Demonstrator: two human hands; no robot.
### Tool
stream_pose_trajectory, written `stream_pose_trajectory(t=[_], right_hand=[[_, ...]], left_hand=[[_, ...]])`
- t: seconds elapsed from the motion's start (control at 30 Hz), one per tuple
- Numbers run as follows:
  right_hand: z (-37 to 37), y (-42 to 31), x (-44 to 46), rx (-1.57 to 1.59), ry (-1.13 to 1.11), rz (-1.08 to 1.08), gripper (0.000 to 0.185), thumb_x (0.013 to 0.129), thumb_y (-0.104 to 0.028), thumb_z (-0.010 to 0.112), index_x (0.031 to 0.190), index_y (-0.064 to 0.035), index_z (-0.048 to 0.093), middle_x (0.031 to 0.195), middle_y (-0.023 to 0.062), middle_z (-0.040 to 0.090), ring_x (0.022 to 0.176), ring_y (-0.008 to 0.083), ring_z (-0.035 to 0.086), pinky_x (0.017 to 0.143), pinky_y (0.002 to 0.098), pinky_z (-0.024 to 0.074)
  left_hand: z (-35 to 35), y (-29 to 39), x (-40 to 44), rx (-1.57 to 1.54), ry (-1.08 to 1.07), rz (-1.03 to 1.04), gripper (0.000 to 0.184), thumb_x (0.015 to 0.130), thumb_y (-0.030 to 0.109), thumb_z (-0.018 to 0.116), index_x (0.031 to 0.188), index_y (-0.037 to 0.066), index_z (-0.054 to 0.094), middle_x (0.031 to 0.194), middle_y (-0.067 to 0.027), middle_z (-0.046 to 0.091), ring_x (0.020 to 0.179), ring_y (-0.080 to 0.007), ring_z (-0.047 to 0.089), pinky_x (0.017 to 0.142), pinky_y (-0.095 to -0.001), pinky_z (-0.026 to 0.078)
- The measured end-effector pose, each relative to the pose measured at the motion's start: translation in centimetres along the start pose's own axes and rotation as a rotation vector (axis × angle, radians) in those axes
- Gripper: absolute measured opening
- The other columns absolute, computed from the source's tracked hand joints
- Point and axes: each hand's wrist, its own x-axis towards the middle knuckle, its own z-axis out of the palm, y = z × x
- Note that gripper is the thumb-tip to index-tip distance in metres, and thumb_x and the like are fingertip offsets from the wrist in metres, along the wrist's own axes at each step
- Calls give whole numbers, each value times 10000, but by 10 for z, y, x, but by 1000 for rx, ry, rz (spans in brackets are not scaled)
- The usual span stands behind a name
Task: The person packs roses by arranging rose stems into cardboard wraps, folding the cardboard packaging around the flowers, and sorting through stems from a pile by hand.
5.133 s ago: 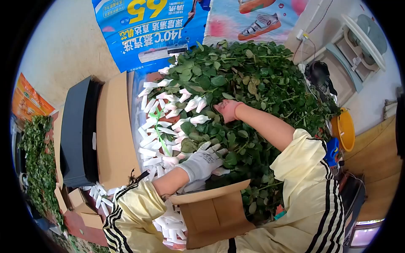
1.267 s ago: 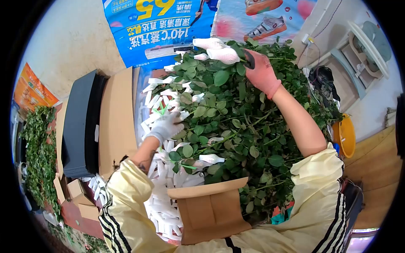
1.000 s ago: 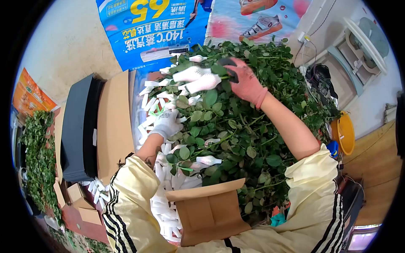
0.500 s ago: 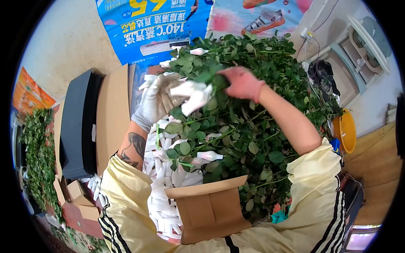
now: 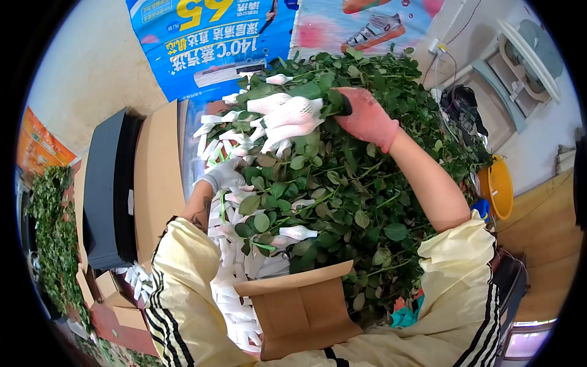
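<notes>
My right hand (image 5: 365, 116), in a pink glove with dark fingertips, is closed round the stems of a bunch of roses (image 5: 290, 116). Their heads point left and wear white foam net sleeves. Lower and to the left, my left hand (image 5: 225, 175) in a pale grey glove reaches into the edge of the pile. Its fingers look bent together beside the leaves; what they hold, if anything, is hidden. Beneath that hand lie many loose white foam net sleeves (image 5: 235, 306). Another sleeved rose (image 5: 298, 232) rests on the leafy stems (image 5: 367, 202).
An open brown cardboard piece (image 5: 299, 312) stands against my front. Dark foam-like boards (image 5: 110, 189) and a cardboard sheet (image 5: 158, 177) stand on the left. A yellow basin (image 5: 500, 186) and a pale fan-like appliance (image 5: 526, 67) are on the right. Posters (image 5: 208, 43) hang behind the greenery.
My left hand has moved away from the sleeved rose heads, down and left to the pile. My right hand has shifted slightly right, still holding the bunch.
</notes>
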Motion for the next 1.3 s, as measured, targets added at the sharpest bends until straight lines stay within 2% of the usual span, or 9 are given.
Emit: stream_pose_trajectory(t=[0.13,0.27,0.6,0.77,0.9,0.97,1.03,1.2,1.3], right_hand=[[13,-2,6,-43,-10,47,381,741,-171,637,1089,-26,582,1042,165,617,986,311,579,888,354,442],[43,9,10,-173,-22,42,434,747,-235,614,1135,-49,557,1066,147,614,1000,293,582,894,357,445],[84,21,23,46,-474,101,642,728,-308,616,1288,-53,432,1235,195,520,1113,305,532,969,358,404],[86,19,-8,-256,-298,-153,739,689,-319,666,1317,-48,384,1153,160,562,1091,288,534,951,372,404],[50,6,-9,-372,-179,162,674,705,-302,601,1283,-2,424,1145,155,565,1073,277,542,947,356,401],[24,8,-10,-496,43,39,619,715,-283,570,1246,14,455,1105,176,571,1049,291,545,946,353,401],[-24,5,-3,-529,51,174,548,726,-244,530,1205,18,478,1069,199,569,1017,311,546,916,381,423],[-215,52,-21,-1255,79,169,236,757,-100,497,948,11,579,900,170,605,844,290,604,832,378,467],[-327,69,-62,-1558,313,655,298,775,-232,551,1017,-61,580,1040,132,597,959,256,570,871,354,444]], left_hand=[[-1,20,-11,-202,-95,278,526,750,87,679,1209,-6,438,1014,-35,559,874,-110,536,711,-253,464],[7,50,-37,-309,-268,68,532,850,199,640,1272,0,384,1029,-18,528,867,-80,520,732,-236,466],[18,78,-50,-1237,-176,187,562,731,70,665,1258,49,470,1055,-69,592,869,-201,562,782,-349,466],[37,112,-64,-1400,-212,361,434,742,131,666,1150,64,533,1016,-44,581,806,-184,518,766,-325,438],[57,141,-69,-1346,-156,555,676,857,543,511,1310,49,422,1214,-106,538,1105,-263,507,964,-406,384],[58,139,-43,-232,58,260,736,886,583,400,1379,44,310,1384,-185,360,1277,-330,346,1056,-456,264],[87,76,-37,469,216,409,714,865,557,439,1368,59,349,1408,-238,302,1307,-393,279,1068,-470,225],[107,54,-24,679,132,365,635,870,517,425,1358,113,393,1420,-272,255,1311,-454,224,1083,-491,170],[106,48,-15,588,64,316,630,890,553,350,1381,159,364,1435,-270,226,1324,-454,195,1090,-486,150]])
